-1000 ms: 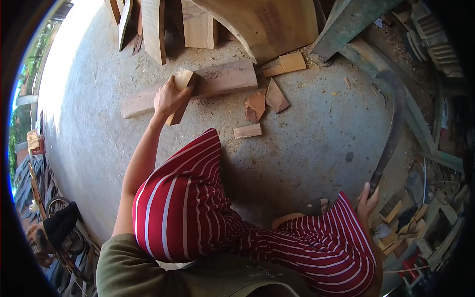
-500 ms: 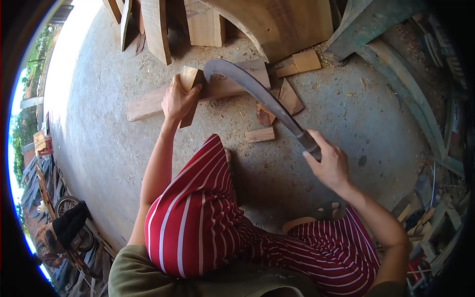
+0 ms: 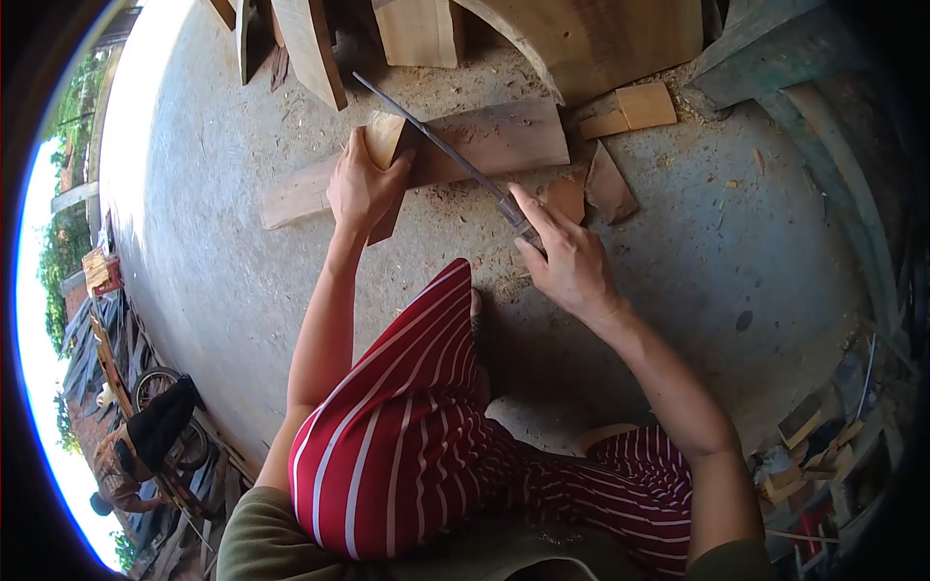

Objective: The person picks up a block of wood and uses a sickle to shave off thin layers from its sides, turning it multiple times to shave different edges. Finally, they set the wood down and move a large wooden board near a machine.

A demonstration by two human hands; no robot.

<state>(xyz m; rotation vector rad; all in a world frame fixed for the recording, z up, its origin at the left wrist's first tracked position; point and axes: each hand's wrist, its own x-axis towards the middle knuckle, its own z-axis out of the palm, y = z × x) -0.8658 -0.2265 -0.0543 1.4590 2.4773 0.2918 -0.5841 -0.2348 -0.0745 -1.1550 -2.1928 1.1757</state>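
Note:
My left hand (image 3: 360,191) grips a wooden block (image 3: 385,138) that stands tilted against a long wooden beam (image 3: 499,143) on the floor. The block's pale top end faces up, and its darker side shows below my thumb. In my right hand (image 3: 572,259) is a machete (image 3: 441,142) with a dark blade, its handle wrapped by my fingers and the index finger stretched along it. The blade is seen nearly edge-on, reaching up and left past the block's top right corner. Wood offcuts (image 3: 608,184) lie just beyond my right hand.
Small wood pieces (image 3: 646,107) and chips lie on the concrete floor (image 3: 678,261). A large curved board (image 3: 601,48) and upright planks (image 3: 308,48) stand at the far side. Scrap wood (image 3: 814,445) is heaped at right. Another person (image 3: 131,470) bends by a wheel at far left.
My right hand has swung left and inward with the machete, and the blade has turned from broadside to nearly edge-on. My left hand still holds the block; the whole view has shifted slightly.

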